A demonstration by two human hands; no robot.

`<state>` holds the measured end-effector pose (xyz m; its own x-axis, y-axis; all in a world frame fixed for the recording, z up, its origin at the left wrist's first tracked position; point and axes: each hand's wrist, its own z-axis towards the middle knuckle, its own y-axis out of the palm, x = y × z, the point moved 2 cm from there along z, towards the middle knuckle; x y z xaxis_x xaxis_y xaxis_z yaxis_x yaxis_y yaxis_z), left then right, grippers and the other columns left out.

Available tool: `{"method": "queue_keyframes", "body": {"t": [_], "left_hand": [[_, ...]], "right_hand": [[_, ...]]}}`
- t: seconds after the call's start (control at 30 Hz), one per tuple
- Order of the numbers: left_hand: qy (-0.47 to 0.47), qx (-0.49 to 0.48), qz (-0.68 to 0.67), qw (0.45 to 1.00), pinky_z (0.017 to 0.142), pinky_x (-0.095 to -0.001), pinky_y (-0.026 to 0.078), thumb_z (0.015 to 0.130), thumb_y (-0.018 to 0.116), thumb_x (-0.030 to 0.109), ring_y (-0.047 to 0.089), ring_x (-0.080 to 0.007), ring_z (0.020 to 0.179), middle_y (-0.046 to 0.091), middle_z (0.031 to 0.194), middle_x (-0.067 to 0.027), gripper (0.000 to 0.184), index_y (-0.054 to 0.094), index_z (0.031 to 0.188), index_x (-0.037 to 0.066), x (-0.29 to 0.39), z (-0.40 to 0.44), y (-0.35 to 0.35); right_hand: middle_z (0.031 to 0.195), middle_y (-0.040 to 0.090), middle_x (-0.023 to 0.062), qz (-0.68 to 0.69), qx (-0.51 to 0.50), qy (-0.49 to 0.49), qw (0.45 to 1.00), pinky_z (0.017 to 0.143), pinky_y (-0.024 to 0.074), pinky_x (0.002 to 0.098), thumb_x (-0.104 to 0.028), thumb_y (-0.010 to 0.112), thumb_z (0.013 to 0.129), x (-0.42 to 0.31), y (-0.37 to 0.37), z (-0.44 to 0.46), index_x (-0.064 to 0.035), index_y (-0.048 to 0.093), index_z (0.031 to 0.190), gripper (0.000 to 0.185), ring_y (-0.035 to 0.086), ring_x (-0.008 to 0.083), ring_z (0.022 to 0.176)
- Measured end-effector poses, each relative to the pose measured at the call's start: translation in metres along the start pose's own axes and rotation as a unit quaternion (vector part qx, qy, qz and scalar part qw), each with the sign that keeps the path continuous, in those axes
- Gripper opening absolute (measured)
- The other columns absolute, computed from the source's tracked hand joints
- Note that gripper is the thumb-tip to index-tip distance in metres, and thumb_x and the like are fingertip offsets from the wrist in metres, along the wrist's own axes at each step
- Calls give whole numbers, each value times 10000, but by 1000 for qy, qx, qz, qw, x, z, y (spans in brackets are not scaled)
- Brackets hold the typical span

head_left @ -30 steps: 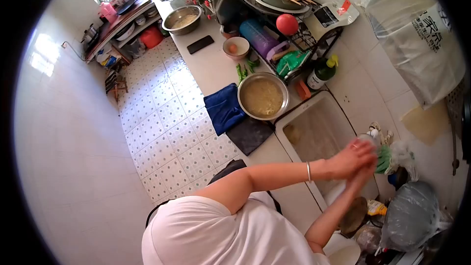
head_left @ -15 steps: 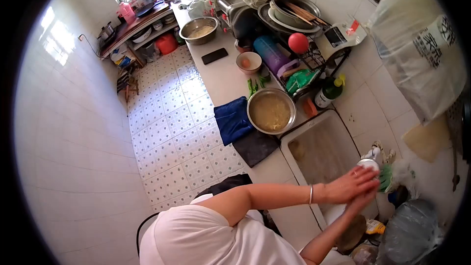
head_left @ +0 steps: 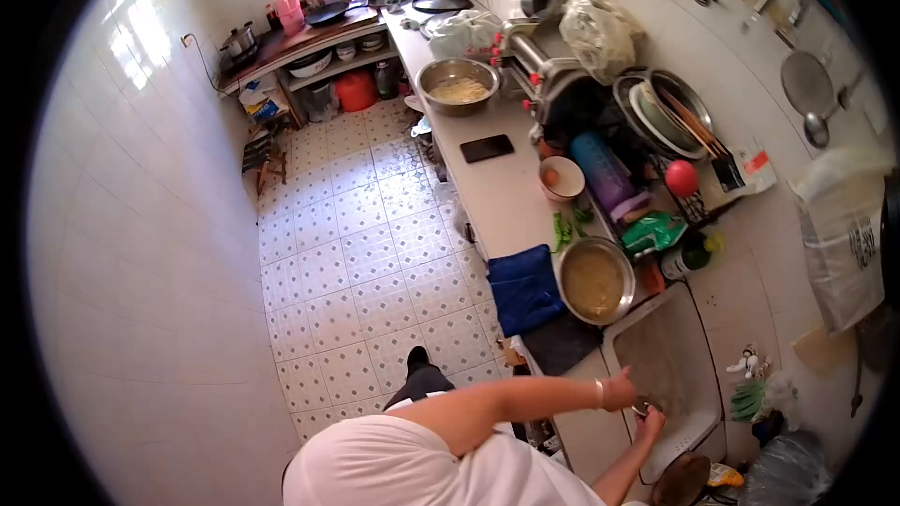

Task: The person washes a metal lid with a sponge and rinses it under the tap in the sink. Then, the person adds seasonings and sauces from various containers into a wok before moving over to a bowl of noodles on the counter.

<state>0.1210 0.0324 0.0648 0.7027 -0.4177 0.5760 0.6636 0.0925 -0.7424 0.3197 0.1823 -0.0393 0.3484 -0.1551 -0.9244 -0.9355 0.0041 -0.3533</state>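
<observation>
My left hand (head_left: pixel 617 390), with a bracelet at the wrist, is over the near edge of the white sink (head_left: pixel 710 384), one digit standing apart from the rest; I see nothing held in it. Just beyond and below it, my right hand (head_left: pixel 650 424) has its fingers closed beside a small shiny metal object (head_left: pixel 643 405); what they grip is too small to make out. At the sink's left end stands a steel bowl of cloudy yellowish liquid (head_left: pixel 596 281). A blue cloth (head_left: pixel 523 289) and a dark cloth (head_left: pixel 562 344) lie next to the bowl.
Along the counter are green peppers (head_left: pixel 562 230), a small bowl (head_left: pixel 562 178), a black phone (head_left: pixel 487 148), another steel bowl (head_left: pixel 458 87) and a metal machine with red knobs (head_left: pixel 534 56). A rack with a pink ball (head_left: pixel 682 178) stands by the wall. Plastic bags lie right of the sink.
My hands were together beyond the sink's far right corner; they have come apart and back to its near edge. The view has swung toward the left, showing more wall and counter.
</observation>
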Motion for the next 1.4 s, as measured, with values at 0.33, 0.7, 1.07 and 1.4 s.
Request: {"method": "queue_keyframes", "body": {"t": [0.33,0.7,1.07,1.4], "left_hand": [[-385,477,-217,760,774,-389,497,907,545,243,636,-327,899,638,1004,-209,355,544,1163,-1,-112,-316,-274],[-369,633,-355,580,733,-239,500,932,563,222,591,-75,839,641,941,-3,267,601,1105,22,-235,-524,-449],[-339,696,-192,604,752,-235,497,898,590,93,622,-92,834,667,923,-46,237,591,1105,-23,-420,-632,-691],[-305,670,-191,650,794,-214,467,906,590,127,589,-88,899,640,1007,-44,259,575,1136,8,-615,-768,-904]], "right_hand": [[1128,582,78,249,-549,44,797,791,521,311,-178,555,926,-263,357,-334,-19,490,1217,338,584,155,991],[969,563,30,138,-575,-104,800,709,511,253,-163,661,862,-324,665,-471,-24,486,1086,317,564,103,833],[834,627,40,121,-661,-173,720,652,515,238,-97,654,852,-469,996,-558,-11,576,980,174,603,97,736],[800,617,27,124,-579,-193,783,631,497,233,-74,643,835,-571,1291,-581,-9,586,949,143,576,80,696]]}}
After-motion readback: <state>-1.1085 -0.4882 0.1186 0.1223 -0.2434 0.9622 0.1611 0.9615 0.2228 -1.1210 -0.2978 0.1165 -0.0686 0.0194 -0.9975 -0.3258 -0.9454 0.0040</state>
